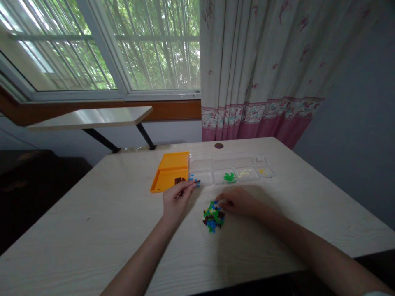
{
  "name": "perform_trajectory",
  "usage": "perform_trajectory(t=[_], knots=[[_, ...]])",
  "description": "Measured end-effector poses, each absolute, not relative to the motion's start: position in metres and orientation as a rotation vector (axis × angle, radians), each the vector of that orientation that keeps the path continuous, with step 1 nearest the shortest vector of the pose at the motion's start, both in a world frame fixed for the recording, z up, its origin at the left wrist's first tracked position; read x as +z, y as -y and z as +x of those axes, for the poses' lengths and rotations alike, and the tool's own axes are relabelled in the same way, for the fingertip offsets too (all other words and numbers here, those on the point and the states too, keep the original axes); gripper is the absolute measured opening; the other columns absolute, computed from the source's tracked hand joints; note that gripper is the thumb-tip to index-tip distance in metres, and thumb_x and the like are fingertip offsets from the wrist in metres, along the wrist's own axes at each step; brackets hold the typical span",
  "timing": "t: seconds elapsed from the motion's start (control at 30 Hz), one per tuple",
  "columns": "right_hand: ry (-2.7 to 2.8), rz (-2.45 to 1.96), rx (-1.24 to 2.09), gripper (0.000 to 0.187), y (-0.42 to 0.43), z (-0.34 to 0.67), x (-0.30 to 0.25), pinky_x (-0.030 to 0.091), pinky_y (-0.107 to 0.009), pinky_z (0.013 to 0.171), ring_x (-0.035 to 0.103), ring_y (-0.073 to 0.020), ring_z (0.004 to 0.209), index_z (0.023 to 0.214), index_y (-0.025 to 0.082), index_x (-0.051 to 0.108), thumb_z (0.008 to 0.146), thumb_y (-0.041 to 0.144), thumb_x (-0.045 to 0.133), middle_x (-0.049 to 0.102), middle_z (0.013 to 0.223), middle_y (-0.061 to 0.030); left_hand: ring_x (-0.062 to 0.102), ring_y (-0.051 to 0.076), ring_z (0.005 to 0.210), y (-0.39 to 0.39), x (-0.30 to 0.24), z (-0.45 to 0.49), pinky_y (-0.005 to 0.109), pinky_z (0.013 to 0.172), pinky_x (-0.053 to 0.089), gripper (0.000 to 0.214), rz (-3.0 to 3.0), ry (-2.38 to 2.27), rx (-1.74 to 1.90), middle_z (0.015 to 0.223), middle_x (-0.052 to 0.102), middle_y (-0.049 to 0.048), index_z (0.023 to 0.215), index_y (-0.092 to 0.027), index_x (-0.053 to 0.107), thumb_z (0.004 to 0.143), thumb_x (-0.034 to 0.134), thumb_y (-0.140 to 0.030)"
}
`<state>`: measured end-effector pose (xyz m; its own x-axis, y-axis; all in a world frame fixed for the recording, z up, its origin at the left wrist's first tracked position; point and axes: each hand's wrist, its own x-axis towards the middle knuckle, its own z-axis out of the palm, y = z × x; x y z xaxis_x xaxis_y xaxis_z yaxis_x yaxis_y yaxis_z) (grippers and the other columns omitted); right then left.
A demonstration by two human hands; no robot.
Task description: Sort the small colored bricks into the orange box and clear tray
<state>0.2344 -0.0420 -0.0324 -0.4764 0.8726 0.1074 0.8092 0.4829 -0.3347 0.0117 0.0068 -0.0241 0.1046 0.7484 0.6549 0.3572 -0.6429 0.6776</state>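
Note:
My left hand (176, 200) is closed in a pinch on a small dark brown brick (197, 181), just above the front edge of the clear tray. Beside it, more brown bricks (179, 180) lie in the orange box (156, 186), and small blue bricks (191, 176) lie in the tray's left part. My right hand (237, 200) has curled fingers at the upper right edge of a mixed pile of tiny bricks (212, 218) in green, blue, brown and yellow. Whatever its fingertips hold is too small to make out.
The clear compartment tray (201, 165) holds green bricks (229, 177), pale yellow ones (245, 173) and yellow-orange ones (263, 172) in separate compartments. A raised shelf (92, 117) stands at the table's back left. A round hole (219, 146) sits near the back edge, before the curtain (240, 74).

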Motion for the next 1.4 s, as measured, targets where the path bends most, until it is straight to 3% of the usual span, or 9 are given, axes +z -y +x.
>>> perform_trajectory(t=[0.3, 0.5, 0.73, 0.87, 1.07, 1.4], knots=[[2.430, -1.511, 0.446, 0.020, 0.044, 0.234, -0.030, 0.039, -0.024, 0.062, 0.060, -0.0145, 0.065, 0.095, 0.024, 0.064, 0.079, 0.029, 0.053, 0.066, 0.072, 0.0005, 0.056, 0.010, 0.055, -0.007, -0.024, 0.010, 0.020, 0.052, 0.045, 0.019, 2.040, -1.098, 1.548, 0.071, 0.068, 0.0029, 0.079, -0.016, 0.069, 0.075, 0.059, -0.032], [2.399, -1.499, 0.489, 0.017, 0.045, 0.237, -0.027, 0.038, -0.022, 0.058, 0.058, -0.0134, 0.061, 0.090, 0.024, 0.065, 0.079, 0.028, 0.053, 0.065, 0.070, 0.0006, 0.043, 0.009, 0.045, -0.031, -0.026, -0.007, 0.019, 0.044, 0.033, 0.029, 1.902, -1.581, 1.461, 0.050, 0.050, -0.0034, 0.079, -0.015, 0.065, 0.077, 0.053, -0.040], [2.413, -1.458, 0.467, 0.014, 0.043, 0.240, -0.031, 0.037, -0.021, 0.056, 0.056, -0.0121, 0.059, 0.088, 0.023, 0.063, 0.080, 0.026, 0.052, 0.063, 0.065, 0.0021, 0.050, 0.013, 0.050, -0.047, -0.032, -0.021, 0.021, 0.048, 0.032, 0.029, 1.895, -1.982, 1.190, 0.054, 0.053, -0.0016, 0.072, -0.019, 0.062, 0.073, 0.051, -0.046], [2.314, -1.506, 0.510, 0.014, 0.043, 0.236, -0.031, 0.035, -0.020, 0.054, 0.052, -0.0105, 0.054, 0.087, 0.022, 0.063, 0.078, 0.025, 0.053, 0.060, 0.061, 0.0027, 0.046, 0.011, 0.046, -0.040, -0.034, -0.011, 0.019, 0.046, 0.031, 0.031, 2.059, -1.729, 1.162, 0.049, 0.049, -0.0032, 0.065, -0.017, 0.059, 0.076, 0.050, -0.044], [2.053, -1.443, 0.761, 0.015, 0.043, 0.223, -0.031, 0.028, -0.018, 0.044, 0.039, -0.0071, 0.044, 0.080, 0.017, 0.061, 0.079, 0.027, 0.051, 0.045, 0.048, 0.0058, 0.040, 0.007, 0.044, -0.010, -0.039, 0.018, 0.016, 0.046, 0.030, 0.023, 2.412, -0.916, 0.771, 0.048, 0.043, -0.0062, 0.091, -0.018, 0.063, 0.079, 0.051, -0.033], [1.800, -1.359, 1.002, 0.021, 0.037, 0.220, -0.039, 0.022, -0.018, 0.041, 0.029, -0.0057, 0.043, 0.077, 0.014, 0.059, 0.076, 0.033, 0.052, 0.033, 0.046, 0.0081, 0.034, 0.006, 0.043, -0.001, -0.041, 0.028, 0.015, 0.045, 0.029, 0.019, 2.328, -0.811, 0.741, 0.048, 0.038, -0.0078, 0.088, -0.019, 0.064, 0.078, 0.053, -0.030]])
